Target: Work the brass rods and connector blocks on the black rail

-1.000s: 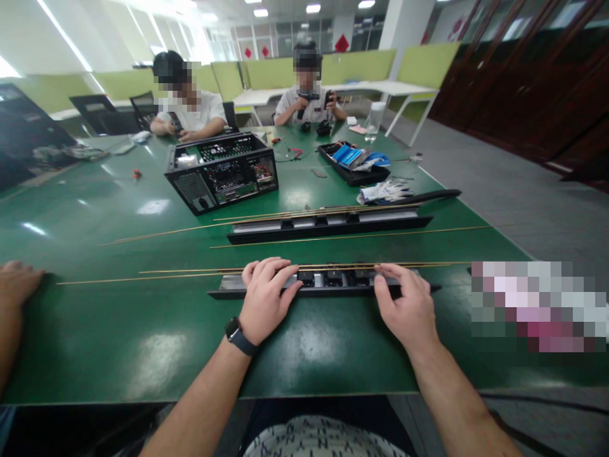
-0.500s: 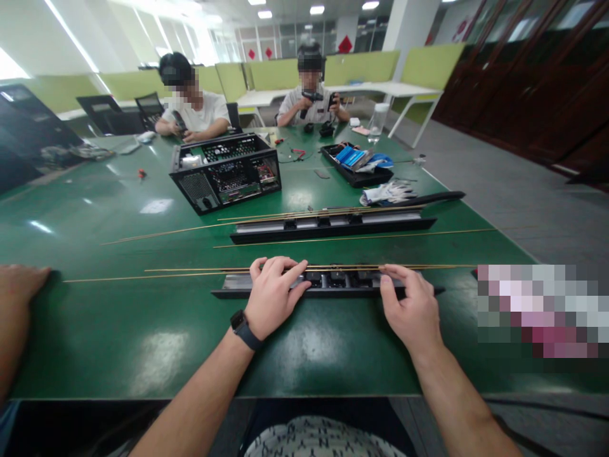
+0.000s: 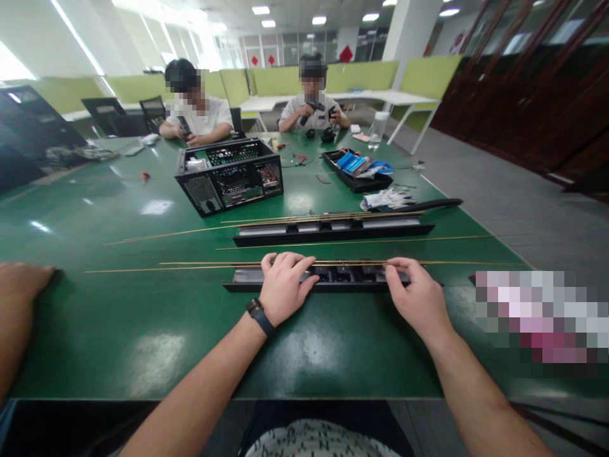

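Note:
Two thin brass-coloured rods point(image 3: 190, 266) run lengthwise over the near black strip-shaped housing point(image 3: 342, 287), which has a silvery channel and dark blocks inside. My left hand point(image 3: 287, 285) lies over the left half of this housing, its fingers curled over the rods and its thumb on the nearer side. Toward the right end, my right hand point(image 3: 419, 292) pinches at the rods with thumb and forefinger; the exact contact is partly hidden by the fingers. A single rod point(image 3: 442, 238) lies behind, in front of a second, similar black housing point(image 3: 333, 236) with more rods along its top.
An opened computer case point(image 3: 228, 174) stands behind at left. A black tray point(image 3: 356, 171) with blue items and white gloves point(image 3: 387, 198) lie at the back right. Two people sit across the table. Another person's arm point(image 3: 19, 298) rests at the left edge.
The rods under my hands have slid to the right, and both hands have shifted slightly right with them. The view has tilted up a little.

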{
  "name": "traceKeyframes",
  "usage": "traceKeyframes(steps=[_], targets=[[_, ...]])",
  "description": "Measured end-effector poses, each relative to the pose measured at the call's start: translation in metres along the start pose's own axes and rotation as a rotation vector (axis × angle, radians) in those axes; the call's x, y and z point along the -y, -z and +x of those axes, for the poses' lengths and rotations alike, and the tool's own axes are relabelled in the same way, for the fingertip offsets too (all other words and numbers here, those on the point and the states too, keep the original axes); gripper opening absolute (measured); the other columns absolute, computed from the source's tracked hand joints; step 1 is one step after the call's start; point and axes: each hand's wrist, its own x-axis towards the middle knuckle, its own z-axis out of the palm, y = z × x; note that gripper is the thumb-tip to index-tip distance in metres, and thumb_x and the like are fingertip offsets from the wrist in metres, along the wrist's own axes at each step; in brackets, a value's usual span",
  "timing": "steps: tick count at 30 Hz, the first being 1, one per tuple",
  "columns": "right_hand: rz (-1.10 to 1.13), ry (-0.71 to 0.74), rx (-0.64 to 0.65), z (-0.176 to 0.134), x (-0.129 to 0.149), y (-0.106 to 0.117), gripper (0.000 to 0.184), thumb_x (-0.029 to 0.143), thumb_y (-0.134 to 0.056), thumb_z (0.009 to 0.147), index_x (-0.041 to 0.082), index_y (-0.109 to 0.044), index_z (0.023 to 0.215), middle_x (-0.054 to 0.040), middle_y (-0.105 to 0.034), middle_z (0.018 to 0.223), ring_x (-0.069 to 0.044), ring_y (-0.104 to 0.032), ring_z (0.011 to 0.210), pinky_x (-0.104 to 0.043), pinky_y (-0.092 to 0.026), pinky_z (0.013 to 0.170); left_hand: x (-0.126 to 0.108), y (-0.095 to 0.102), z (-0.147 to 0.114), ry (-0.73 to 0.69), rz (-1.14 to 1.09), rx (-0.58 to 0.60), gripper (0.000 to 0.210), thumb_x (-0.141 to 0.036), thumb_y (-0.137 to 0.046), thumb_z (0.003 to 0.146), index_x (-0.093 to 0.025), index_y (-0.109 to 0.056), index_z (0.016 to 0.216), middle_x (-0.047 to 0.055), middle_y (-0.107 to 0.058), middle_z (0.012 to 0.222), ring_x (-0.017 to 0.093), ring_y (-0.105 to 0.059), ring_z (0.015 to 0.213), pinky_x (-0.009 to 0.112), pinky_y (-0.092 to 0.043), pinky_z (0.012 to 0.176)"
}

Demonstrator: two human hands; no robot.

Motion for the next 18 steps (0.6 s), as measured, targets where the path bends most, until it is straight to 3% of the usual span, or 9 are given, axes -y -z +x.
traceKeyframes(steps=[5, 9, 14, 18], targets=[[0.026, -0.151, 0.043, 0.031, -0.006, -0.003, 0.025, 0.045, -0.06, 0.093, 0.024, -0.074, 0.093, -0.0056, -0.08, 0.091, -0.026, -0.074, 0.087, -0.036, -0.049, 0.078, 0.0, -0.009, 0.016, 0.027, 0.005, 0.004, 0.028, -0.042, -0.066, 0.097, -0.03, -0.068, 0.122, 0.006, -0.073, 0.118, 0.027, -0.062, 0.115, 0.053, -0.029, 0.107], [0.03, -0.236, 0.006, 0.049, -0.007, -0.016, 0.024, 0.042, -0.06, 0.092, 0.024, -0.075, 0.084, -0.0056, -0.08, 0.087, -0.025, -0.072, 0.081, -0.034, -0.047, 0.075, -0.002, -0.014, 0.027, 0.057, 0.018, 0.004, 0.027, -0.042, -0.067, 0.096, -0.03, -0.068, 0.12, 0.005, -0.074, 0.116, 0.027, -0.062, 0.116, 0.053, -0.03, 0.107], [0.01, -0.185, -0.137, 0.048, -0.009, -0.035, 0.027, 0.043, -0.055, 0.095, 0.023, -0.073, 0.091, -0.0078, -0.08, 0.089, -0.027, -0.072, 0.086, -0.037, -0.048, 0.081, -0.002, -0.02, 0.031, 0.068, 0.049, -0.013, 0.031, -0.042, -0.07, 0.094, -0.03, -0.066, 0.122, 0.006, -0.074, 0.116, 0.028, -0.063, 0.116, 0.054, -0.029, 0.108], [-0.013, -0.179, -0.137, 0.042, -0.012, -0.037, 0.027, 0.045, -0.055, 0.096, 0.023, -0.072, 0.095, -0.0076, -0.08, 0.092, -0.029, -0.073, 0.09, -0.038, -0.048, 0.083, 0.0, -0.021, 0.028, 0.035, 0.049, 0.0, 0.04, -0.048, -0.071, 0.093, -0.029, -0.063, 0.127, 0.007, -0.073, 0.12, 0.029, -0.063, 0.116, 0.053, -0.031, 0.107]])
